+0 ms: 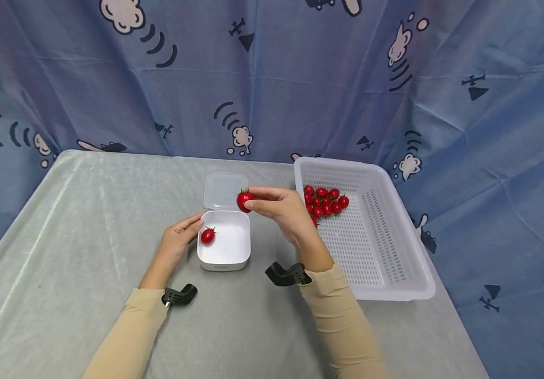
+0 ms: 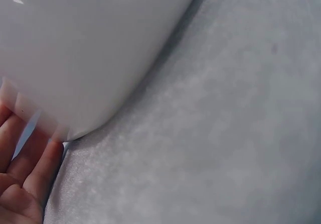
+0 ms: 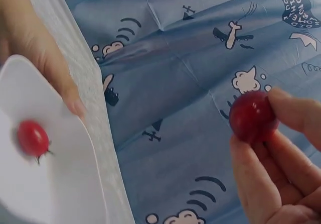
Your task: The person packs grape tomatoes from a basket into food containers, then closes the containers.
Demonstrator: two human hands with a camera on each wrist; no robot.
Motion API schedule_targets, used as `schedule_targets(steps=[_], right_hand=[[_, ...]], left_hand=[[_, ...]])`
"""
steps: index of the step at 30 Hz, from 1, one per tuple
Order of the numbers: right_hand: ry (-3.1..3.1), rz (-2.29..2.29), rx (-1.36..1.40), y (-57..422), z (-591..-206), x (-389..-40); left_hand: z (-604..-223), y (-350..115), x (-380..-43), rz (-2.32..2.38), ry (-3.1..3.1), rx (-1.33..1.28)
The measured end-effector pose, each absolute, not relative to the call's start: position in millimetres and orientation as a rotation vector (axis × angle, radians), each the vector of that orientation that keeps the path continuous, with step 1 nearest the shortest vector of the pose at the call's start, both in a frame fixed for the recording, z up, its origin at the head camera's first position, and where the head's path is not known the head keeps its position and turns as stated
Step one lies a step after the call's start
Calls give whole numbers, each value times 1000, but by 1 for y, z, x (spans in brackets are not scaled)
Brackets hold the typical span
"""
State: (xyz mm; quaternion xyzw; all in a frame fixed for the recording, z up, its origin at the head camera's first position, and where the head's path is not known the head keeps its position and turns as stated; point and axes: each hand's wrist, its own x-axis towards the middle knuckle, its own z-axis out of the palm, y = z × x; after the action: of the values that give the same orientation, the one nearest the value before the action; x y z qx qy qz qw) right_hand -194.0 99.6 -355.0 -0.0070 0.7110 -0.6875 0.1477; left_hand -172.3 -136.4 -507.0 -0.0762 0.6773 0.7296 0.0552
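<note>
My right hand (image 1: 281, 209) pinches a cherry tomato (image 1: 244, 200) between thumb and fingertips, raised by the far right corner of a small white box (image 1: 226, 247). The right wrist view gives a close look at this held tomato (image 3: 253, 117). Inside the box, toward its left wall, lies another cherry tomato (image 1: 207, 236) with a green stem. My left hand (image 1: 180, 235) rests against the box's left side, its fingers fairly straight. In the left wrist view, the fingertips (image 2: 51, 151) touch the white wall near its lower edge.
A clear lid (image 1: 226, 190) lies behind the box. To the right stands a large white perforated basket (image 1: 366, 247), with several cherry tomatoes (image 1: 327, 202) gathered at its left side. A patterned blue curtain (image 1: 272, 79) hangs behind the grey-covered table (image 1: 87, 221).
</note>
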Motion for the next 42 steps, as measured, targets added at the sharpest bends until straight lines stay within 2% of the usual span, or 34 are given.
schedule_targets(steps=[28, 42], right_hand=[[2305, -1790, 18, 52, -425, -193], [2553, -1591, -5, 34, -442, -193]], left_hand=[[-508, -136, -174, 2212, 2046, -220], [-507, -137, -173, 2211, 2044, -225]])
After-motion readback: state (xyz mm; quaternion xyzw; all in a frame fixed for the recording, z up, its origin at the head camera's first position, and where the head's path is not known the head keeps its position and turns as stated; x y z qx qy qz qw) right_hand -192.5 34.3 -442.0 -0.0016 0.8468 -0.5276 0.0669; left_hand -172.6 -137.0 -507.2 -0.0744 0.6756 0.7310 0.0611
